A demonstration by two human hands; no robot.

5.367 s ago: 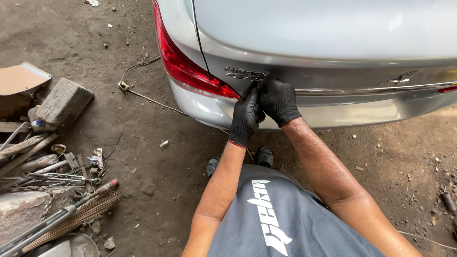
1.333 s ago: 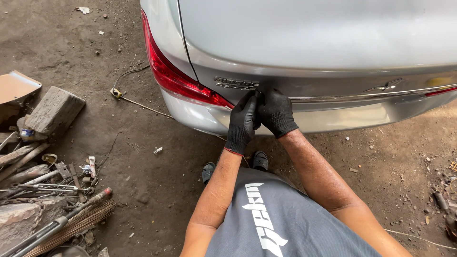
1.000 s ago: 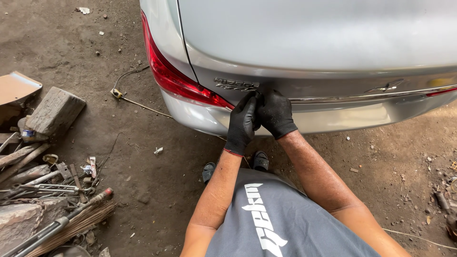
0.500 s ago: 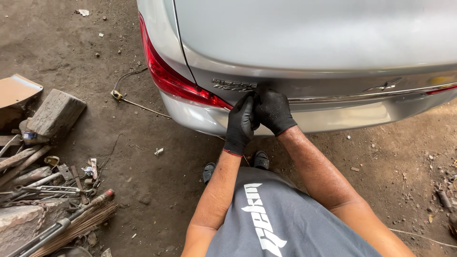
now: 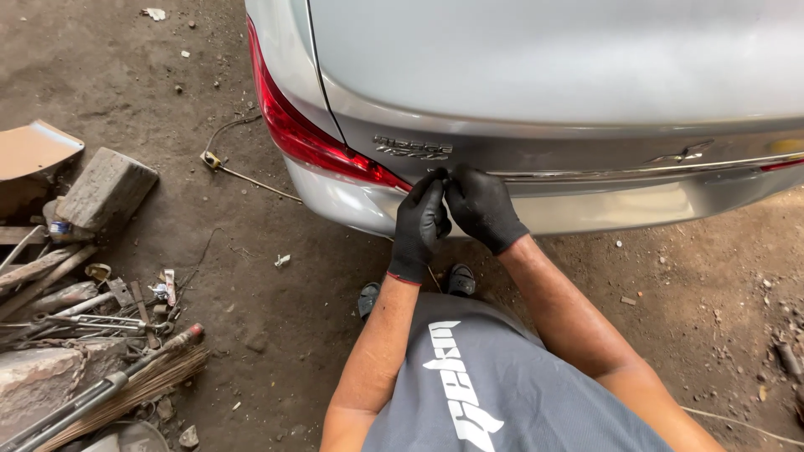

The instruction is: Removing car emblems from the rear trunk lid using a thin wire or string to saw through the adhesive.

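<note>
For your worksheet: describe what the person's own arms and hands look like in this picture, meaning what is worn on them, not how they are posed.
Both the left hand and the right hand wear black gloves of a matte, knit-like look, ending at the wrist. The left glove's cuff shows a thin red edge. Both forearms are bare, with no sleeves, watch or bands visible. The grey shirt carries white lettering.

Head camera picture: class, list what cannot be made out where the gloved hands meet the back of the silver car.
- What the left hand and right hand pinch at the chrome strip: covered by the black gloves.
- Right side of the car: cut off by the frame edge.
- Lower part of the bumper: hidden behind the hands.
- Scrap pile: too cluttered and small to sort out.
</note>
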